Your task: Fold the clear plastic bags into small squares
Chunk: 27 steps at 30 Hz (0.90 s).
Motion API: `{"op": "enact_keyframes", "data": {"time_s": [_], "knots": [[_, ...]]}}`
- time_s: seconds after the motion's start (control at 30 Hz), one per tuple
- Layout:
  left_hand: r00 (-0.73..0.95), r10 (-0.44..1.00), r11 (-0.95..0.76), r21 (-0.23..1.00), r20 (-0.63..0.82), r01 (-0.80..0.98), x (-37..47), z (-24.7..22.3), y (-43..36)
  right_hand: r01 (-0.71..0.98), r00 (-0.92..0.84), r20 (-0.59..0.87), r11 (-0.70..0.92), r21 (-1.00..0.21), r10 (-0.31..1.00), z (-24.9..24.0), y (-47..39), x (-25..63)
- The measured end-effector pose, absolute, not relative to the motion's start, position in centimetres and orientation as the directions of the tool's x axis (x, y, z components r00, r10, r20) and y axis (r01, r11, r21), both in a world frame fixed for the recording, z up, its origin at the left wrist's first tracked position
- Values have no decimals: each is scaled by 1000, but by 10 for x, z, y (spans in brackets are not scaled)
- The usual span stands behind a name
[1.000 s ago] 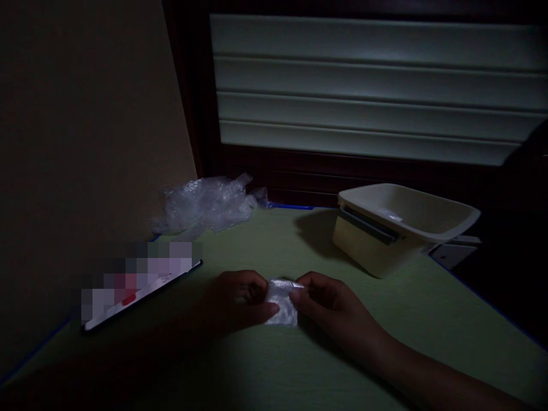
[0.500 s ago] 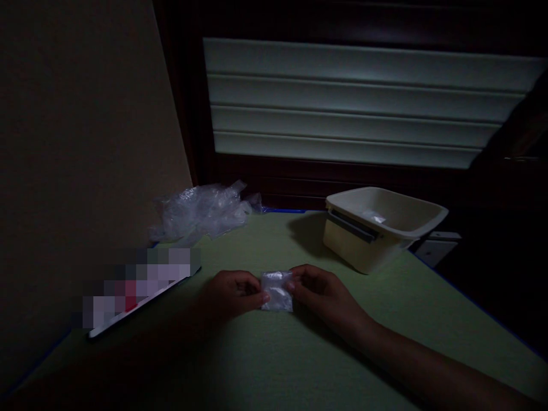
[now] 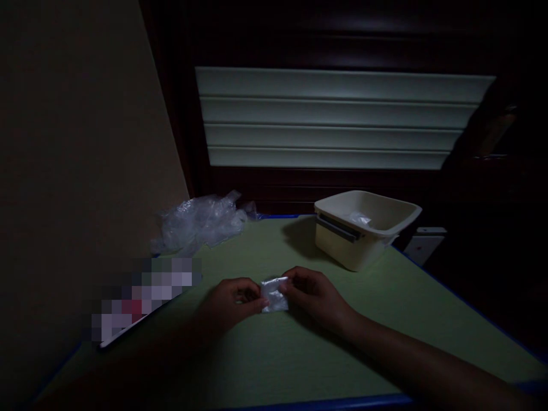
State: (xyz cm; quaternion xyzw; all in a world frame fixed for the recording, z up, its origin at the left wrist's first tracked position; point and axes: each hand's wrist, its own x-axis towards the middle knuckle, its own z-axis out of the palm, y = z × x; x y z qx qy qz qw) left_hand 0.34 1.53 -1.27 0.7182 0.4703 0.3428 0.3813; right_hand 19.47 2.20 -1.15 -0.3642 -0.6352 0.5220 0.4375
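A small clear plastic packet (image 3: pixel 274 298) is held between both hands, over the middle of the green table. My left hand (image 3: pixel 238 299) pinches its left edge between thumb and fingers. On the other side, my right hand (image 3: pixel 309 291) grips the upper right part, thumb over the front. The packet looks wrinkled and shiny; its contents are too dark to make out. A cream bin (image 3: pixel 338 245) with a dark grey handle stands behind and to the right, with some clear plastic (image 3: pixel 358 218) inside.
Crumpled clear plastic bags (image 3: pixel 201 220) lie at the table's back left. A blurred-out flat object (image 3: pixel 158 291) is at the left. The green table (image 3: pixel 265 359) has blue edging. Beyond the right edge is a white box (image 3: pixel 423 244).
The camera view has shifted, so the bin sits more to the left. The packet appears slightly narrower and tilted, and my right hand is a little nearer my left.
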Motion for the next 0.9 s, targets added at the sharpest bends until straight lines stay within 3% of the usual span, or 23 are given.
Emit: {"op": "enact_keyframes", "data": {"time_s": [0.17,0.33,0.5,0.6,0.67,0.9], "knots": [[367,894,-417,779,258,468,0,-12,17,63,-292,248,277,-959,924,-10,28,205],[507,714,-685,336,482,646,-9,-18,19,165,-225,361,401,-901,905,11,26,224],[586,645,-705,88,490,703,-15,-27,20,330,-216,583,620,-712,784,52,27,250],[618,591,-711,-28,518,703,-16,-27,21,464,-201,663,666,-584,721,77,45,275],[630,559,-710,-80,539,699,-17,-27,22,627,-193,636,592,-506,748,92,64,296],[633,523,-707,-124,571,696,-16,-24,20,862,-37,484,272,-427,874,111,141,369]]}}
